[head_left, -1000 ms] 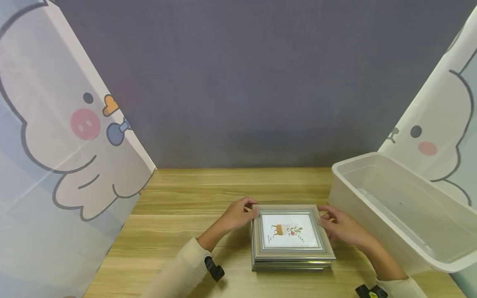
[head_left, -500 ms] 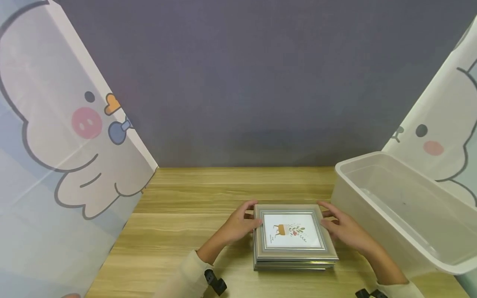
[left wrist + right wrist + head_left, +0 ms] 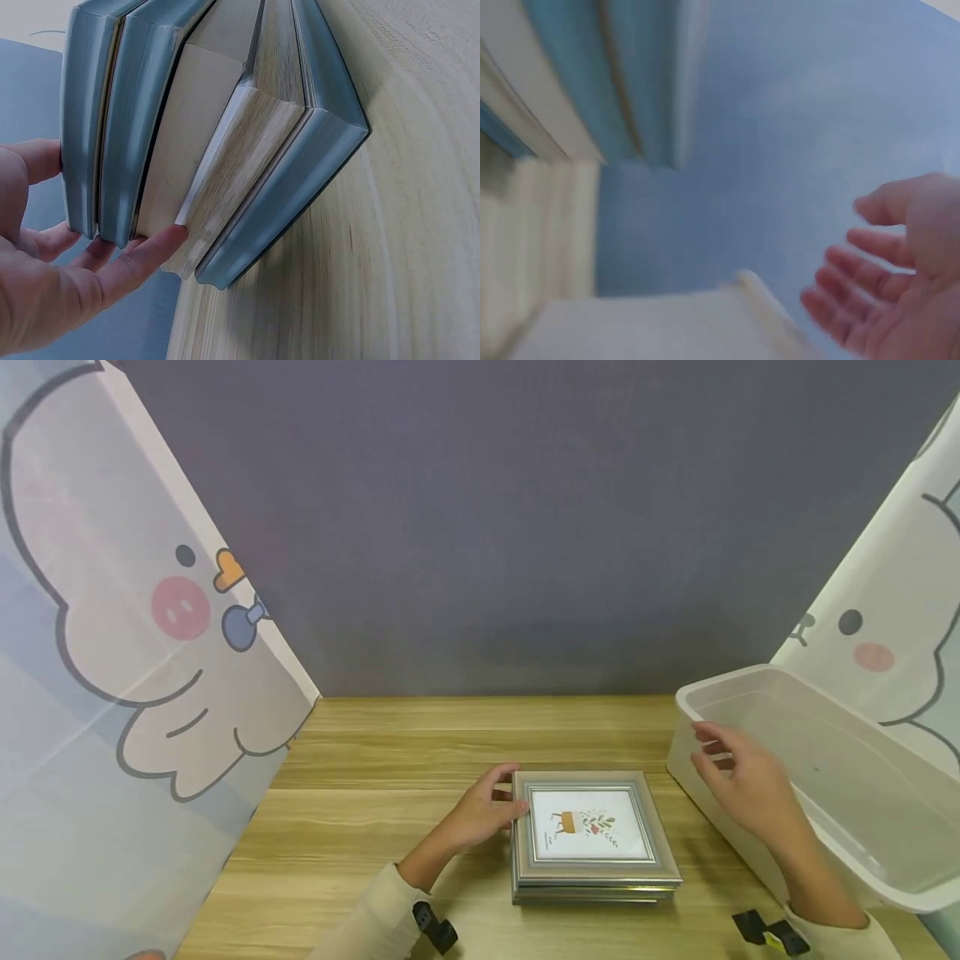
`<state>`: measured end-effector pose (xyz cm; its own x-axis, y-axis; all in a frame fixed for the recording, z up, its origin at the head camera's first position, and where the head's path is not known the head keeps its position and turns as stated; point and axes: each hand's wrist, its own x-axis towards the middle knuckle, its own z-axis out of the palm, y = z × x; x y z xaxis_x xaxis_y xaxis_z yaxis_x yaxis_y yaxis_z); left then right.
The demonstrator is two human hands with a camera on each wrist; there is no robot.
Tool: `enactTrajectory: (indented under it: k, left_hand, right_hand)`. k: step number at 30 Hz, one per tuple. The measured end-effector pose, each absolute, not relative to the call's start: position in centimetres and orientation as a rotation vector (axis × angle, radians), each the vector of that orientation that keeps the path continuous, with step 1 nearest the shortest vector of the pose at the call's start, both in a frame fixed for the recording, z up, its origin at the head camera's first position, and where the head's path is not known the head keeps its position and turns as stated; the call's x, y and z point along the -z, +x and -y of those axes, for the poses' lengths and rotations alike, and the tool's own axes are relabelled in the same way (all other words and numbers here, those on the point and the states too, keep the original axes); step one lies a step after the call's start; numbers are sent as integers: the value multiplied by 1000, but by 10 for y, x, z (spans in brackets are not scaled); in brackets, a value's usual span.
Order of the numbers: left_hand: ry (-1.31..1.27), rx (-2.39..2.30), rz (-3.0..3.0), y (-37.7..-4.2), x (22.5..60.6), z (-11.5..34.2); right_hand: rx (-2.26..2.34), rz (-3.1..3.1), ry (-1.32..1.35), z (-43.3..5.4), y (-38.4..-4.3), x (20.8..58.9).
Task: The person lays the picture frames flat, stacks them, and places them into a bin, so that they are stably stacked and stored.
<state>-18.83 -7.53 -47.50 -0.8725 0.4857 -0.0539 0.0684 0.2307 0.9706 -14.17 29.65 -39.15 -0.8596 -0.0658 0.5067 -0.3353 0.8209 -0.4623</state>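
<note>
A stack of several picture frames (image 3: 596, 871) lies on the wooden table. The silver top frame shows a print of a plant in an orange pot. My left hand (image 3: 483, 810) rests against the stack's far left corner, thumb at the top frame's edge. In the left wrist view, its fingers (image 3: 142, 262) lie along the sides of the frames (image 3: 199, 150), which are silver, cream and wood-toned. Raised to the right of the stack, my right hand (image 3: 750, 781) holds nothing, its fingers loosely bent. It overlaps the near wall of the white bin (image 3: 750, 793) in the head view.
The white bin stands right of the stack, its long side angled toward the front right. A dark grey panel (image 3: 480, 527) closes off the back of the table (image 3: 360, 760). Cartoon-printed sheets (image 3: 180, 718) flank both sides.
My right hand has let go of the stack's right edge and moved up and right toward the bin. The left hand stays at the stack, which has barely shifted.
</note>
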Motion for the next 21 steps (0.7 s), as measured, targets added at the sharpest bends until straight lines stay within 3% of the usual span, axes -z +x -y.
enactTrajectory:
  k: [21]
  left_hand:
    - [512,-1697,-2140,-187,472,76]
  right_hand:
    - [-513,2990,68,-348,-140,374]
